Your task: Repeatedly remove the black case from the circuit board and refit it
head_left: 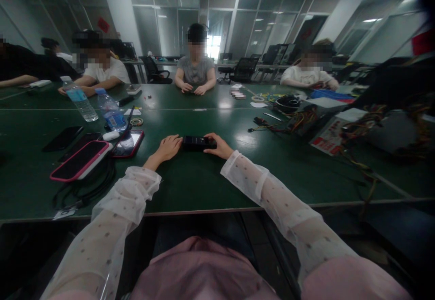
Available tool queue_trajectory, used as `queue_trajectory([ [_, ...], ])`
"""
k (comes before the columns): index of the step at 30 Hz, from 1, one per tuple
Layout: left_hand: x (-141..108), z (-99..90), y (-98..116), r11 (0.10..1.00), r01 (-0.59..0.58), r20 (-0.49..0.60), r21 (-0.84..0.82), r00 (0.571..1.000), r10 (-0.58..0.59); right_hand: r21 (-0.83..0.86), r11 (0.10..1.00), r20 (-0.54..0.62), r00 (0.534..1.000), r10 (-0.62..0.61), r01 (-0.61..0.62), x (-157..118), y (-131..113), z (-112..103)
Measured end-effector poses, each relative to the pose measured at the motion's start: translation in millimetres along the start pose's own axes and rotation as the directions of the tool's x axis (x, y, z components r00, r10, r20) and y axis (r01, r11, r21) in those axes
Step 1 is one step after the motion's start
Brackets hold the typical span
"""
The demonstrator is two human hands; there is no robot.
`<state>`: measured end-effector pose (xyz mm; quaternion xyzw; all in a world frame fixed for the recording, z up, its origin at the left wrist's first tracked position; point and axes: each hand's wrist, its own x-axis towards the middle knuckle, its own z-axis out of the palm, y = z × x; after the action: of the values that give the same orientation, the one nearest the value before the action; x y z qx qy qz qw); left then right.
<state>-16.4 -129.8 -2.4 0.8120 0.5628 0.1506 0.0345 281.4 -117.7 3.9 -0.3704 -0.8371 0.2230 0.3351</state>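
Observation:
A small black rectangular device [193,143] lies on the green table in front of me; its exact kind is unclear. My right hand [220,146] grips its right end, thumb on the near side and fingers on the far side. At the left end, my left hand [169,147] rests palm down with its fingers stretched out, the tips at or just beside the device. Whether those fingertips touch it, I cannot tell.
Left of me are a pink-rimmed phone [80,160], a red-edged phone [128,144], black cables [90,186] and two water bottles [112,112]. To the right lie power supply units [335,130] with loose wires. Several people sit across the green table [204,182].

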Motion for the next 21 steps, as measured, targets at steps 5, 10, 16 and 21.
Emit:
queue_trajectory([
  [5, -1.1, -2.2, 1.3, 1.0, -0.003, 0.01, -0.005, 1.0, 0.003, -0.026, 1.0, -0.008, 1.0, -0.003, 0.002, 0.4, -1.9, 1.3],
  [10, -0.8, -1.1, 1.4, 1.0, 0.001, -0.009, 0.01, 1.0, -0.001, -0.019, 1.0, -0.005, 1.0, 0.01, -0.01, 1.5, 1.0, 3.1],
  [16, 0.8, 1.7, -0.4, 0.998, -0.022, -0.028, 0.057, 0.999, 0.023, -0.04, 0.999, 0.01, 0.999, 0.035, -0.035, 0.7, -0.9, 3.2],
  [21, 0.7, 1.2, -0.4, 0.996, -0.042, -0.011, 0.076, 0.999, 0.042, -0.094, 0.994, 0.009, 0.998, 0.057, -0.055, -0.3, -4.6, 2.8],
])
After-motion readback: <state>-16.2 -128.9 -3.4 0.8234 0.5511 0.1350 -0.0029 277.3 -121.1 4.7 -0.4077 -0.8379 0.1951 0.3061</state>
